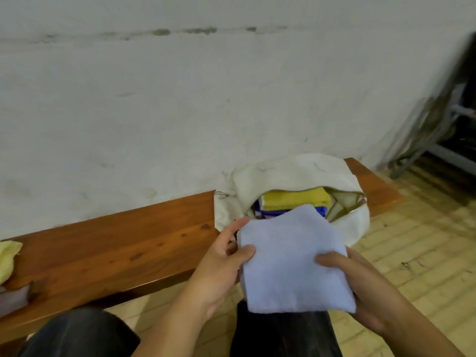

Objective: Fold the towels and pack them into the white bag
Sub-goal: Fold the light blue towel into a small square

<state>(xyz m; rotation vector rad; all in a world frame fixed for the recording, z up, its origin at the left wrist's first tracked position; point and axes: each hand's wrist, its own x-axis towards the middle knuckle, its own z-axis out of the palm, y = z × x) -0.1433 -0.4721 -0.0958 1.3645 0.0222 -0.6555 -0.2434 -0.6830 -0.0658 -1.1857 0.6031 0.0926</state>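
Note:
A folded pale blue towel (291, 261) is held flat between both hands, its far edge reaching the mouth of the white bag (280, 173). My left hand (221, 269) grips the towel's left edge, thumb on top. My right hand (360, 284) holds its right side, thumb across the top. The bag lies unzipped on the right end of the wooden bench (108, 243). Inside it a folded yellow towel (296, 199) lies on top, with a bit of dark blue cloth (322, 211) below.
A pale yellow towel (7, 256) lies at the bench's far left edge, with a bit of whitish cloth (13, 300) below it. A white wall runs behind the bench. A dark metal frame (438, 135) stands at the right on the tiled floor. My knees are below the hands.

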